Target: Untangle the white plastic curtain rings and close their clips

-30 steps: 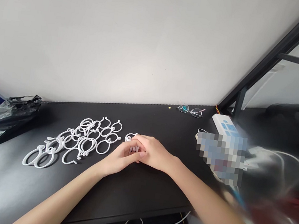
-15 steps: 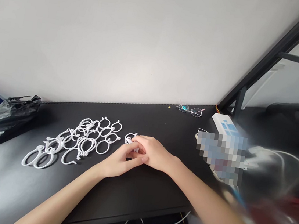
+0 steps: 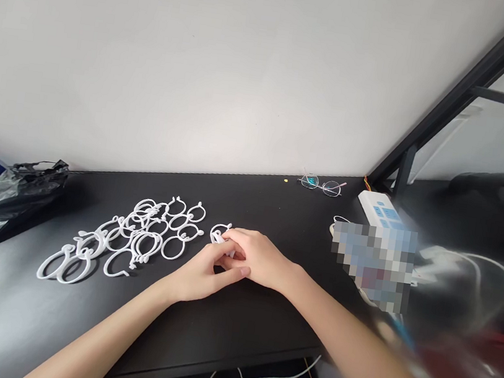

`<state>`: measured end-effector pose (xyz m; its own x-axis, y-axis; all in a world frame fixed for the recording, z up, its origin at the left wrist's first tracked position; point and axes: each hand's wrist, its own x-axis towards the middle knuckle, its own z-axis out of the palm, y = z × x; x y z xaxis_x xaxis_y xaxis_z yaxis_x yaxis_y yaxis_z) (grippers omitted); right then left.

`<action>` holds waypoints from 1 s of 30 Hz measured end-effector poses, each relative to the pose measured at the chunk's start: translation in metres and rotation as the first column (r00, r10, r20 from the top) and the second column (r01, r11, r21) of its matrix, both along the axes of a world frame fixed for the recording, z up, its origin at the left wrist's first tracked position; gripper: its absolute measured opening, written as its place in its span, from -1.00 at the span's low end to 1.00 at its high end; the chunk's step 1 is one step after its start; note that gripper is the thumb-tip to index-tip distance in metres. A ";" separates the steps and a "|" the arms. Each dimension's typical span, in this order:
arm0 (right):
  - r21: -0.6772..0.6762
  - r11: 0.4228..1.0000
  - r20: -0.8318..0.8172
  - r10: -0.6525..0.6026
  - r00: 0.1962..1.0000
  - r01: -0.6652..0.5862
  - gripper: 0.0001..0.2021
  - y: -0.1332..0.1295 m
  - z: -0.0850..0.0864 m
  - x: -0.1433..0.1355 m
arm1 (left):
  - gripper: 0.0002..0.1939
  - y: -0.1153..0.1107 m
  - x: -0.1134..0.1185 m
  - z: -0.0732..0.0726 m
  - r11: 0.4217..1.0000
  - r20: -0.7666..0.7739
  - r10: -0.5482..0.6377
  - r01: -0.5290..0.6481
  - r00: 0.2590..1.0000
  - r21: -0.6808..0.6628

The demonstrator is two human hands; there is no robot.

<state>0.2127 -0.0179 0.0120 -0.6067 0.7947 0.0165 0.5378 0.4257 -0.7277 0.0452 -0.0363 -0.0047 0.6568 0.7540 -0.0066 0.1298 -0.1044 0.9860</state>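
Note:
Near the middle of the black table (image 3: 223, 329), my left hand (image 3: 202, 273) and my right hand (image 3: 261, 258) meet and overlap. A white open ring (image 3: 219, 231), which looks like a plastic curtain ring, shows just beyond my fingertips. Both hands are closed on it, with the fingers curled in and touching each other; its near part is hidden behind them. To the left lies a loose spread of similar white rings (image 3: 173, 248), several overlapping, some with a gap and small knobbed ends.
A black plastic bag (image 3: 21, 197) lies at the far left. Thin-framed glasses (image 3: 320, 185) rest near the wall. On the right are a white power strip (image 3: 374, 206), a blurred-out item and cables. A black metal frame (image 3: 472, 92) slants up on the right.

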 end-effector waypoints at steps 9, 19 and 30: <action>0.009 1.000 -0.001 0.000 1.000 0.000 -0.91 0.000 -0.002 0.000 | -0.73 -0.001 0.000 0.002 0.999 -0.027 0.024 -0.023 0.999 0.040; 0.006 1.000 0.005 0.004 1.000 -0.004 -0.89 -0.002 0.000 0.000 | -0.70 -0.003 0.000 0.003 0.995 -0.076 0.043 -0.036 0.996 0.090; -0.003 1.000 0.012 0.009 1.000 -0.009 -0.89 -0.001 0.001 0.000 | -0.71 -0.004 0.001 0.006 0.994 -0.092 0.036 -0.026 0.995 0.103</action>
